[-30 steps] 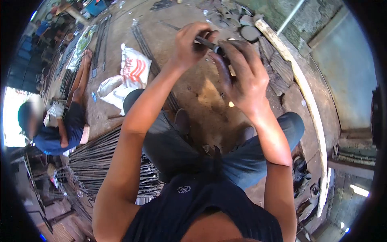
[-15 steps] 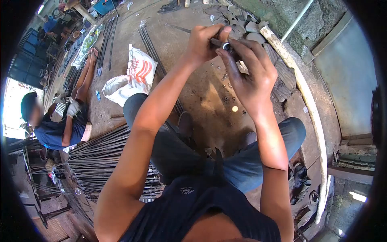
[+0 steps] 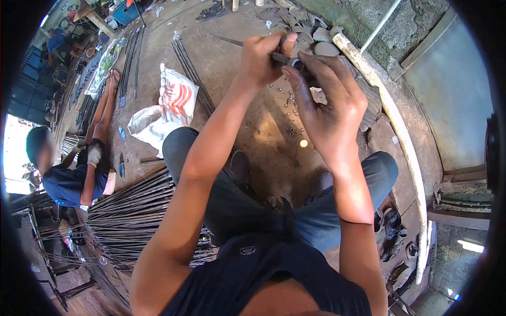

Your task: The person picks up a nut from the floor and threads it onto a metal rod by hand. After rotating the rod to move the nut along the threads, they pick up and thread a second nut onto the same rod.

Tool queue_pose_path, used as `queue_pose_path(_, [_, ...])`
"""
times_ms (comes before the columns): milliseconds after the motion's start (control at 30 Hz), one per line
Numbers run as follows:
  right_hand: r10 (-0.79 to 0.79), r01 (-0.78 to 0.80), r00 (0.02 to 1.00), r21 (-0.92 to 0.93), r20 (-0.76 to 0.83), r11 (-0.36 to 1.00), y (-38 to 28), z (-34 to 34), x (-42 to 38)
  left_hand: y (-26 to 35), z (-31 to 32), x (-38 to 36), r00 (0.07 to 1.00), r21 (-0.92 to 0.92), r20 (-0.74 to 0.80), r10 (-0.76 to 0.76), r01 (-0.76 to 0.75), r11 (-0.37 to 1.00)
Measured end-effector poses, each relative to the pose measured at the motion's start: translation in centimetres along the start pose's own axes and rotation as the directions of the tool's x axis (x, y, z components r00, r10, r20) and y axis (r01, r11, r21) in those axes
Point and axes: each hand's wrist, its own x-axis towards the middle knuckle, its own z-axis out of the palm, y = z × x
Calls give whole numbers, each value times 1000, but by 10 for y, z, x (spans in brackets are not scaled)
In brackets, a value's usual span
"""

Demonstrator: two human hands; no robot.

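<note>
Your left hand (image 3: 263, 60) is closed around a dark rod (image 3: 281, 57), gripping it just short of the end that faces your right hand (image 3: 334, 97). A thinner dark length, in line with the rod, projects from the opposite side of the left hand. At the rod's facing end, between the two hands, sits a small shiny ring (image 3: 296, 63); whether it is seated on the rod or only held against it cannot be told. Your right hand holds the ring in a narrow grip, thumb on the side nearer your body and forefinger on the far side. Nearer to you than both hands, between your forearms, small metal pieces (image 3: 289, 101) lie scattered on the floor (image 3: 266, 158). A white sack (image 3: 176, 95) lies to the left of your left hand; a pale pole (image 3: 390, 102) runs to the right of your right hand.
</note>
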Motion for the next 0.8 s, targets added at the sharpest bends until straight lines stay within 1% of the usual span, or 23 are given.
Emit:
queue_pose_path(133, [28,-28,1000,-30,-1,999,0,-3,-4,2,9,-1,999,-1,-15,41,-41,999])
queue_pose_path(200, [91,-90,996,-46,5,995,-3,-5,-5,3,13,-2,998,25,-31,47,-47,999])
queue_pose_path(233, [90,-89,996,-52,6,995,-2,-6,-6,2,16,-3,998,19,-33,48,-47,999])
queue_pose_path(300, [68,-68,998,-75,1,995,2,-7,-9,0,20,-3,993,55,-65,94,-90,994])
queue_pose_path(433, [21,-22,1000,-93,-15,995,7,-9,-12,4,22,-3,996,9,-45,73,-72,997])
queue_pose_path(533, [-1,1,1000,-74,0,997,10,-11,-12,6,20,-1,997,-5,-19,70,-70,998])
queue_pose_path(600, [25,-23,998,-42,51,999,12,-15,-10,7,18,0,997,12,46,69,-69,998])
queue_pose_path(733, [0,5,996,-53,86,999,16,-20,-11,6,18,0,992,-21,47,116,-115,993])
queue_pose_path(800, [-15,22,996,-77,90,997,17,-21,-12,3,16,-2,985,-28,166,36,-32,999])
